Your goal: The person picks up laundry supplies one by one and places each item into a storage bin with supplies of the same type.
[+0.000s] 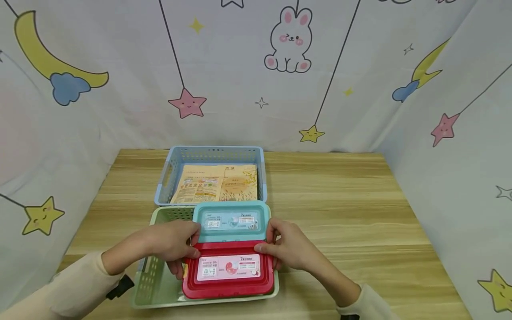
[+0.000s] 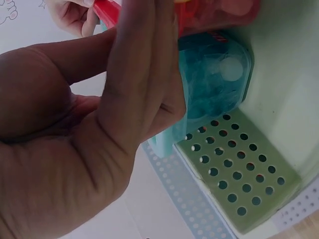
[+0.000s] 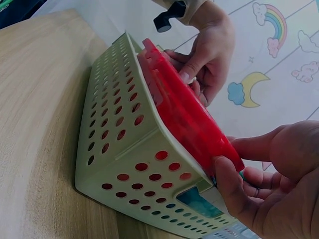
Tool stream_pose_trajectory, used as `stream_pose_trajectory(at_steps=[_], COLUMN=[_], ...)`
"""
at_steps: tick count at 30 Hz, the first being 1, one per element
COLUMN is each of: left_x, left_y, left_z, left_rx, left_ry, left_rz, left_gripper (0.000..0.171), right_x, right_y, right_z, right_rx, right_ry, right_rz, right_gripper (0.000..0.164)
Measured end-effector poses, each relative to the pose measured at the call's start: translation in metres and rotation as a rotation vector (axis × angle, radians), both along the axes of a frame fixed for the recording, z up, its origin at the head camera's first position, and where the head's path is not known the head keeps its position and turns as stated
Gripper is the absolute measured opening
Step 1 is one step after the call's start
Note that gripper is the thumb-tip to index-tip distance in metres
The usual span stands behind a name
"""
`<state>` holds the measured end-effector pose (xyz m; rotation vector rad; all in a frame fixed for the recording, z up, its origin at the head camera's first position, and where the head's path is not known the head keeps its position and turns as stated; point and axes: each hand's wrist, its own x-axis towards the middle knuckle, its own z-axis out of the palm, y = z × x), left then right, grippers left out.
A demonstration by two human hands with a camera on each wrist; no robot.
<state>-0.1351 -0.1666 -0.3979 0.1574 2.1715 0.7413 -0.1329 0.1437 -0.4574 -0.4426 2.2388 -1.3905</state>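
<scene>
A plastic box with a red lid and a pink-white printed label sits tilted in the right part of the green basket. My left hand grips its left side, thumb on the lid edge and fingers lower down. At the far right corner, my right hand pinches the red lid's rim, also seen in the right wrist view with the lid slanting above the basket's side. Just behind stands a similar box with a turquoise lid; its clear turquoise body shows in the left wrist view.
Behind the green basket, a blue basket holds beige printed packets lying flat. Both stand on the left part of a wooden table. A white cloth with cartoon prints hangs around the back and sides.
</scene>
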Motion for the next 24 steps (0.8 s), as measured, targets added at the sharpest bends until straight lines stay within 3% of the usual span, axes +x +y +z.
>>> stream_pose_trajectory(at_steps=[5, 14, 24], left_x=[0.0004, 0.0001, -0.0032], left_y=[0.0005, 0.0021, 0.0026], left_z=[-0.0014, -0.0018, -0.0021], left_rx=[0.009, -0.026, -0.035], left_ry=[-0.033, 0.044, 0.021], left_rz=[0.018, 0.003, -0.005], left_gripper=[0.025, 0.027, 0.027], right_x=[-0.0001, 0.0007, -0.0004], right_y=[0.0, -0.0013, -0.0013], right_z=[-0.0008, 0.001, 0.0016], right_rx=[0.011, 0.055, 0.076], right_ry=[0.0, 0.038, 0.054], right_rz=[-0.002, -0.005, 0.007], right_gripper=[0.034, 0.034, 0.034])
